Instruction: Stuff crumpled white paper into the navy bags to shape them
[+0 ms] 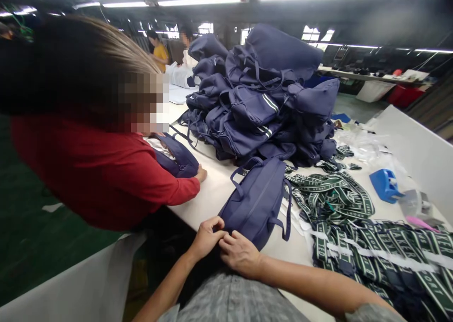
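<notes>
A navy duffel bag [256, 197] lies on the white table in front of me, its long zip facing up and its carry handles loose at both sides. At the bag's near end, my left hand [208, 237] pinches with curled fingers. Right beside it, my right hand [240, 256] is closed too, its fingertips almost meeting the left ones. Both hands touch the near end of the bag. Whatever small part of it lies between the fingers is hidden.
A tall pile of navy bags [255, 100] stands behind. Patterned green straps [336, 194] lie on the right, with a blue tape dispenser [385, 185] beyond. At left, a person in a red top [106, 171] handles another navy bag [179, 157] on the table [208, 190].
</notes>
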A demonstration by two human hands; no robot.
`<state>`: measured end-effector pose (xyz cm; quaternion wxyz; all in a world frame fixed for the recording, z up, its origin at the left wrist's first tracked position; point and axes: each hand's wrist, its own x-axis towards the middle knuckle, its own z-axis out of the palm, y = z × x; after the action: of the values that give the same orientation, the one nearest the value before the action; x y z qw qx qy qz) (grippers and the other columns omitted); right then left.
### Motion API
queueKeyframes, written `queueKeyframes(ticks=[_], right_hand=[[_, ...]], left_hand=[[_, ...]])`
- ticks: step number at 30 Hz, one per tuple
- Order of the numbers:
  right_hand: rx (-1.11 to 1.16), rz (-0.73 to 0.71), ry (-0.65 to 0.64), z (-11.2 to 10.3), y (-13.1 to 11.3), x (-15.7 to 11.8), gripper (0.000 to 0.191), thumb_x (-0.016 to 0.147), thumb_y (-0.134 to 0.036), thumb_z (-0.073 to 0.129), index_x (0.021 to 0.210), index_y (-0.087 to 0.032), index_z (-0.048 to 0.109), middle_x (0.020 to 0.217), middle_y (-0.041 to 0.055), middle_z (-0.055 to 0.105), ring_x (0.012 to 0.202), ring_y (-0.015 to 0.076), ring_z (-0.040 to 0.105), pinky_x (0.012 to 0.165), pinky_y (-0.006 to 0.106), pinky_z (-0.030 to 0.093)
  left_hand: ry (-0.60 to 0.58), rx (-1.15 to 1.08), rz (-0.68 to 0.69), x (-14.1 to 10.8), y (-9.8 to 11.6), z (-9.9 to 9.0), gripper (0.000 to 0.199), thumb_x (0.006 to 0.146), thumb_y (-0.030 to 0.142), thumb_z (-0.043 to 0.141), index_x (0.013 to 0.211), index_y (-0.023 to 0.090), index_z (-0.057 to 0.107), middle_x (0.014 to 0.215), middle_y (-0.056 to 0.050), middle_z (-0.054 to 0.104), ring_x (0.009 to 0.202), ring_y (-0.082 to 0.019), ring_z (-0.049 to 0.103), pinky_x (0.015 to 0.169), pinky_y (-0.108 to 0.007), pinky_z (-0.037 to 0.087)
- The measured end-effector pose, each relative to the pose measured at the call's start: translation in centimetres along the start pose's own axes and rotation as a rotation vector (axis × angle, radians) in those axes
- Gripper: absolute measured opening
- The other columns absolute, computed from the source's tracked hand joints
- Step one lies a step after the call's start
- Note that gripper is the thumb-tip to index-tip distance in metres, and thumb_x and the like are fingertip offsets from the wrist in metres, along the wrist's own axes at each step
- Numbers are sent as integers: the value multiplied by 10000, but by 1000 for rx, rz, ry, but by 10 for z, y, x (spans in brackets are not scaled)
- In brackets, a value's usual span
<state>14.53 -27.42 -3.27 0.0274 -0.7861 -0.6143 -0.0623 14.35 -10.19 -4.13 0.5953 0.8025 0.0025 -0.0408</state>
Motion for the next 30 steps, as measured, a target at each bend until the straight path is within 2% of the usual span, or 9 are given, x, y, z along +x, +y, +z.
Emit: queueKeyframes(ticks=[4,9,14,20,26,30], right_hand=[[24,-61,-4,-2,8,4,137,940,-221,598,807,-196,616,834,24,606,859,190,494,664,360,341],[38,-12,-17,-16,12,5,150,953,-208,564,807,-225,594,829,10,627,847,177,496,656,359,339],[121,117,50,-29,14,-8,107,940,-209,561,838,-179,573,834,23,612,823,177,471,695,361,318],[262,399,111,-36,23,-15,133,891,-233,644,788,-186,574,790,14,609,788,176,461,666,356,247],[246,465,233,-58,36,-22,216,889,-226,662,725,-178,530,761,5,585,786,170,452,679,353,246],[251,505,257,-67,41,-27,237,897,-259,674,725,-175,536,763,7,593,812,167,462,716,352,261]], left_hand=[[-46,-18,-9,4,1,-2,129,670,224,610,649,187,488,659,36,458,672,-130,426,662,-262,357],[-89,4,-7,7,3,-6,87,678,198,578,664,188,493,675,28,471,693,-136,445,684,-265,367],[-103,22,-8,8,5,-7,126,695,217,616,671,188,495,685,28,477,705,-137,451,692,-263,370],[-148,35,-26,12,19,-8,156,661,203,659,659,182,505,681,31,491,703,-135,461,693,-263,370],[-126,75,2,17,33,-8,161,673,214,677,660,181,520,680,29,511,700,-137,479,699,-263,384],[-126,127,20,14,37,-8,171,702,252,677,666,186,523,679,26,517,697,-139,489,698,-263,397]])
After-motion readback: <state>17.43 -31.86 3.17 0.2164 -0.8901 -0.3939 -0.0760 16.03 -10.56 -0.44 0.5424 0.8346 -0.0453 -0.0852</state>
